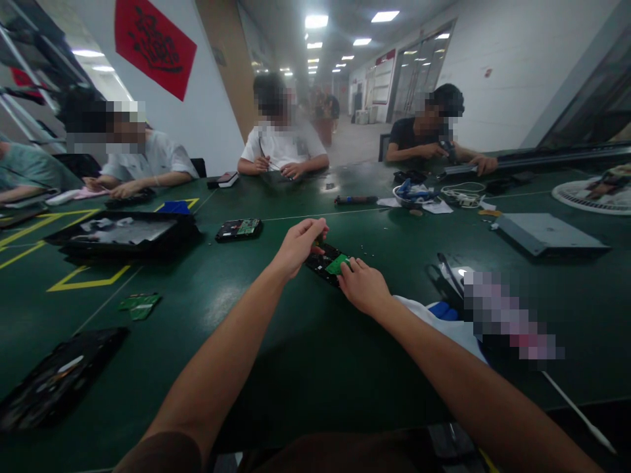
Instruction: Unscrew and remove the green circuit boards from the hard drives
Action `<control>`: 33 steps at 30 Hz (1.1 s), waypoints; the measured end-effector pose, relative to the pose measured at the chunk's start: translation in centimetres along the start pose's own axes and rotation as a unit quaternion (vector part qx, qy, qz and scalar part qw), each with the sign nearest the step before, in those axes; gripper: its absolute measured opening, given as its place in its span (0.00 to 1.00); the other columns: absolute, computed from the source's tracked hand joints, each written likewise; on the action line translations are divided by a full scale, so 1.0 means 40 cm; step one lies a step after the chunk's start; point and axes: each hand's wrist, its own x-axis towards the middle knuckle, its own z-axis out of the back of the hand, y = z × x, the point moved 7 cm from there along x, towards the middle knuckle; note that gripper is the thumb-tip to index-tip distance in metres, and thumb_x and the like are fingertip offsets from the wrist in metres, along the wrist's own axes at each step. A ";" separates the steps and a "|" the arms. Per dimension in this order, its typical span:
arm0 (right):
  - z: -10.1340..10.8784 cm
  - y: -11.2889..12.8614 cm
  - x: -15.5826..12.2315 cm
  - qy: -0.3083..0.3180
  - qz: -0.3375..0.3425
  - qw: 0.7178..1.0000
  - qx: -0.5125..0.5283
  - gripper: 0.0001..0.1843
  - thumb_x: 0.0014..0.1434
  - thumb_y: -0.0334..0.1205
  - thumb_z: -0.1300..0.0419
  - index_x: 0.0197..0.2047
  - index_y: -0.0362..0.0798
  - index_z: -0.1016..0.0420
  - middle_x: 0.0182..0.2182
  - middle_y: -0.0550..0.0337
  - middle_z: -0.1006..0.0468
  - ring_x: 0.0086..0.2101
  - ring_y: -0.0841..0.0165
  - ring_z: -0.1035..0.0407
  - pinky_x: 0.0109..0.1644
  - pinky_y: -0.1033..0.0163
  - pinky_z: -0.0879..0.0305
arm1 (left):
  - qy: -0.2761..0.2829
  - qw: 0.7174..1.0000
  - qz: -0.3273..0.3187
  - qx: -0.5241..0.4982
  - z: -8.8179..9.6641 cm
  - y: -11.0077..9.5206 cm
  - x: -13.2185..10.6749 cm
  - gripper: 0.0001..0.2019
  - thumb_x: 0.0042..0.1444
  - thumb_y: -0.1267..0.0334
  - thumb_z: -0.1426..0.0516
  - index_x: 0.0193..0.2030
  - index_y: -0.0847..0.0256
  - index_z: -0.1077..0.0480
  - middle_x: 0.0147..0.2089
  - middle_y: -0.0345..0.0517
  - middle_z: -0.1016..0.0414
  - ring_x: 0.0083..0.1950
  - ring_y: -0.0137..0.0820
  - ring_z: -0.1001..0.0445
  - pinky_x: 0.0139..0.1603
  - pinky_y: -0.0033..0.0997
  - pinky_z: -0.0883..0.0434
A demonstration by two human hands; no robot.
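Observation:
A black hard drive [323, 265] with a green circuit board [337, 265] lies on the dark green table in front of me. My right hand [363, 284] grips its near right end, with fingertips over the edge of the board. Above the far left end, my left hand [302, 247] is closed in a pinch. Whatever it holds is mostly hidden by the fingers. Several tiny screws [367, 251] are scattered just beyond the drive. Another hard drive [239, 229] rests farther off to the left.
On the left are a black tray [123, 236] with parts, loose green circuit boards [140, 305] and a black device casing [59, 378]. A grey metal box [551, 234], a bowl of cables [414, 192] and a white cloth [434, 322] lie right. Several people sit across the table.

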 end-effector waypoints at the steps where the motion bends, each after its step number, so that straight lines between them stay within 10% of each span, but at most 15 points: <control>1: 0.002 -0.001 -0.001 0.001 0.000 1.000 0.002 0.26 0.74 0.49 0.59 0.62 0.43 0.32 0.63 0.38 0.31 0.61 0.52 0.35 0.56 0.49 0.29 | 0.002 1.000 -0.007 0.018 0.000 -0.002 0.000 0.17 0.59 0.47 0.38 0.38 0.61 0.24 0.39 0.47 0.25 0.39 0.31 0.27 0.29 0.23 0.27; 17: 0.012 -0.027 -0.010 -0.070 0.010 0.996 0.044 0.21 0.72 0.52 0.51 0.52 0.45 0.26 0.51 0.45 0.23 0.52 0.55 0.30 0.52 0.54 0.32 | -0.008 0.994 -0.064 0.087 0.010 -0.020 0.004 0.17 0.62 0.48 0.39 0.46 0.58 0.20 0.36 0.44 0.27 0.35 0.28 0.28 0.27 0.22 0.27; 24: 0.036 -0.062 0.000 -0.119 -0.011 0.987 0.107 0.25 0.72 0.54 0.50 0.57 0.44 0.25 0.61 0.41 0.27 0.58 0.51 0.30 0.61 0.47 0.33 | -0.045 0.994 -0.081 0.060 0.023 -0.031 0.005 0.18 0.62 0.46 0.39 0.47 0.58 0.20 0.38 0.45 0.26 0.35 0.28 0.28 0.28 0.23 0.26; 33: 0.154 -0.081 0.014 -0.121 0.072 0.867 0.477 0.19 0.68 0.47 0.40 0.59 0.52 0.27 0.54 0.54 0.19 0.52 0.62 0.23 0.59 0.51 0.27 | -0.006 0.992 -0.124 0.015 -0.030 -0.063 -0.018 0.20 0.62 0.44 0.39 0.45 0.60 0.23 0.38 0.45 0.23 0.27 0.24 0.29 0.27 0.24 0.29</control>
